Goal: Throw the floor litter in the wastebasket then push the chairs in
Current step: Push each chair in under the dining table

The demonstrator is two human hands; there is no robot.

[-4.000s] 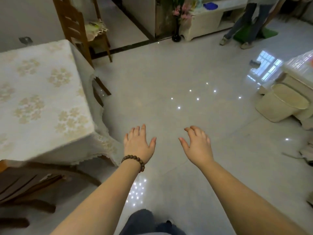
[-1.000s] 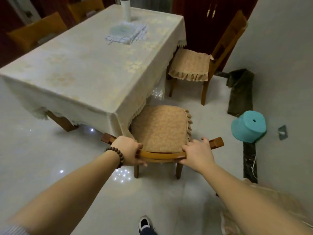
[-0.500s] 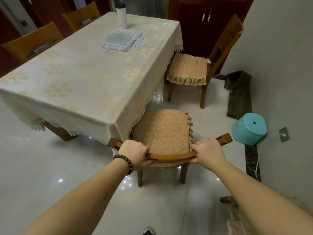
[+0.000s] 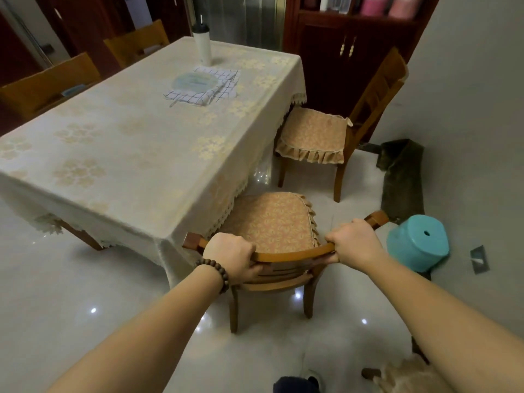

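While both arms are stretched forward, the near chair is gripped by its curved top rail at the table's near right corner. At the far left edge of the table, two more wooden chairs are seen, their backs just above the tablecloth. Toward the far end of the tabletop, a checked cloth is laid with a round pale plate on it, and a white bottle is stood upright just behind. The left hand, a bead bracelet at its wrist, is curled round the rail's left part. The chair's cushioned seat is partly tucked under the hanging tablecloth edge. The right hand is clamped on the rail's right part, near its end. Along the table's right edge, a second cushioned chair is left standing out from the table. Near the wall, a teal stool is lying on the floor, with a dark mat behind it.
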